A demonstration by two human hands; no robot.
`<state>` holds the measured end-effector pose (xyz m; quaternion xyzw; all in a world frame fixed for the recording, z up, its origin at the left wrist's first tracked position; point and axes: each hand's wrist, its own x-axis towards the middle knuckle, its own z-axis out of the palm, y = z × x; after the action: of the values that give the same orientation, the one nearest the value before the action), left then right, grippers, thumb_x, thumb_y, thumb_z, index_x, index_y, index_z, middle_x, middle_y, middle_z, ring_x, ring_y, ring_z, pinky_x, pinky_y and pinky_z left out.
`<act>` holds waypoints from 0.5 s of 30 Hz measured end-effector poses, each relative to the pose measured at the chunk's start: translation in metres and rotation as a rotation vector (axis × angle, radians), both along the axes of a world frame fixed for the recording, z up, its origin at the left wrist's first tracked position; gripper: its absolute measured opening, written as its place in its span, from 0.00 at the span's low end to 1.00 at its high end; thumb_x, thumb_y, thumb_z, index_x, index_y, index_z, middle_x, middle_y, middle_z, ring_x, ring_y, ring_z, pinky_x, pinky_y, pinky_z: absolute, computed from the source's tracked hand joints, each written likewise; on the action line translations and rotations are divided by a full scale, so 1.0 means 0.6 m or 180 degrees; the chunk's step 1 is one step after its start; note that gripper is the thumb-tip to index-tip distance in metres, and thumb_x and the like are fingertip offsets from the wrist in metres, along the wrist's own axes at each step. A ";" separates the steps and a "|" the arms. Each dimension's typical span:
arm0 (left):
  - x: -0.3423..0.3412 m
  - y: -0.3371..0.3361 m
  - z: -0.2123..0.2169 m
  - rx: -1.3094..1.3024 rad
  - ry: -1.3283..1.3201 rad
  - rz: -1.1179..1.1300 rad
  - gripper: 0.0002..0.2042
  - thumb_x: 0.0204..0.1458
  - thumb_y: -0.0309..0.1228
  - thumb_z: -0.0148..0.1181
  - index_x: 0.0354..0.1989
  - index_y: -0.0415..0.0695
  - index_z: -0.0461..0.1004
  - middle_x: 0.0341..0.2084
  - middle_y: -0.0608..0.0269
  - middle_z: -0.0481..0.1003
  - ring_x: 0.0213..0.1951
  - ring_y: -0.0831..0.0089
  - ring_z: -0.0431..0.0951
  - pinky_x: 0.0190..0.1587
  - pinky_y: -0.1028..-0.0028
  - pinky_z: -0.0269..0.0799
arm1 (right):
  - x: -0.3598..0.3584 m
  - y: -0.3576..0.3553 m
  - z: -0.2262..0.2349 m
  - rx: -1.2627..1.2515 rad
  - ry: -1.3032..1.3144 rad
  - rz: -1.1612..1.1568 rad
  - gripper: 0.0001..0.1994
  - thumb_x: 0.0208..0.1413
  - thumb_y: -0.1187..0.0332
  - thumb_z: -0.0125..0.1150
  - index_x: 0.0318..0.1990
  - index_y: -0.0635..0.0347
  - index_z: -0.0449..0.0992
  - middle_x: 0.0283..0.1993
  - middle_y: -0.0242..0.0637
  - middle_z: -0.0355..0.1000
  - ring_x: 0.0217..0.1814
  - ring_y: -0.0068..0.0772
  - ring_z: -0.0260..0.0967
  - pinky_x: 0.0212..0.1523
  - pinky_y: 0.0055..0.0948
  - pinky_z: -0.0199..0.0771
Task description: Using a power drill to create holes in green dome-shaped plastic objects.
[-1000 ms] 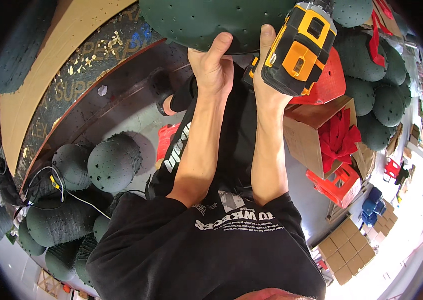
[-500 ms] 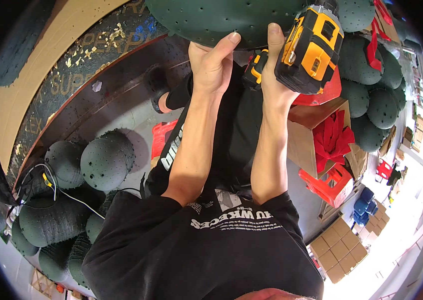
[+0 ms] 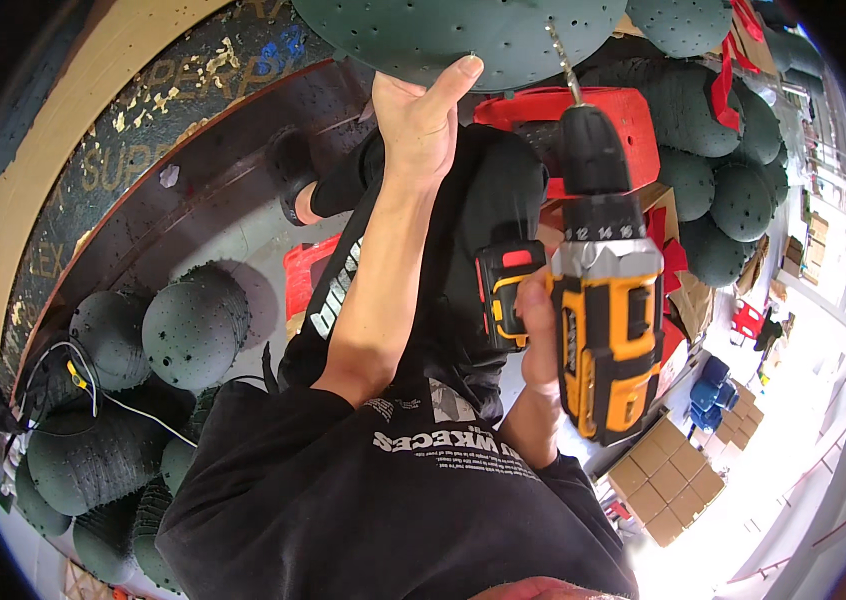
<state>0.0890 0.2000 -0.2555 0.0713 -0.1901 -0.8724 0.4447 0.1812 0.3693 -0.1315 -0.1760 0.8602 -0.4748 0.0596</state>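
A large dark green domed shell, dotted with small holes, fills the top of the view. My left hand grips its near edge, thumb on the outer surface and the fingers mostly hidden. My right hand is closed round the handle of a yellow and black cordless drill, whose body hides part of the fingers. The drill's spiral bit points away from me and overlaps the shell's right side; whether its tip touches cannot be told.
Stacks of similar green domes stand at the left and at the right. Beyond the drill is a red plastic stool. A curved board edge runs along the left. A pale cable crosses the left domes; cartons stand lower right.
My right hand has left the shell's edge and drawn the drill back toward me, so its bit now shows. The left hand still holds the shell, which has shifted slightly.
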 end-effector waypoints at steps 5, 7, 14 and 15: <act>-0.005 -0.004 -0.008 -0.0102 0.0198 0.0064 0.26 0.48 0.17 0.67 0.58 0.40 0.68 0.51 0.64 0.74 0.54 0.71 0.74 0.61 0.68 0.65 | 0.010 0.021 -0.001 0.0676 0.0546 0.0317 0.10 0.57 0.73 0.59 0.46 0.60 0.80 0.36 0.30 0.78 0.38 0.25 0.75 0.45 0.25 0.72; -0.001 0.000 0.003 -0.0028 0.0147 0.0016 0.26 0.48 0.16 0.66 0.58 0.41 0.67 0.51 0.65 0.74 0.54 0.72 0.74 0.61 0.69 0.65 | 0.011 0.020 0.001 0.0722 0.0521 0.0296 0.10 0.57 0.73 0.59 0.46 0.60 0.79 0.36 0.30 0.78 0.38 0.25 0.75 0.45 0.25 0.72; 0.011 -0.008 -0.049 -0.0164 -0.0633 -0.0233 0.15 0.52 0.19 0.64 0.49 0.42 0.74 0.39 0.66 0.79 0.39 0.81 0.77 0.43 0.79 0.72 | 0.015 0.011 0.004 0.0837 0.0376 0.0298 0.11 0.57 0.73 0.58 0.47 0.60 0.79 0.36 0.30 0.77 0.37 0.25 0.75 0.44 0.25 0.72; 0.005 -0.003 -0.043 -0.0142 -0.0606 -0.0259 0.15 0.52 0.19 0.64 0.49 0.42 0.74 0.39 0.66 0.79 0.39 0.81 0.77 0.43 0.79 0.72 | 0.011 0.011 0.007 0.0877 0.0376 0.0264 0.11 0.57 0.73 0.58 0.47 0.60 0.79 0.36 0.30 0.77 0.37 0.25 0.75 0.44 0.25 0.72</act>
<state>0.0921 0.1983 -0.2814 0.1362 -0.2536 -0.8745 0.3904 0.1879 0.3757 -0.1273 -0.2292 0.9112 -0.3382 0.0521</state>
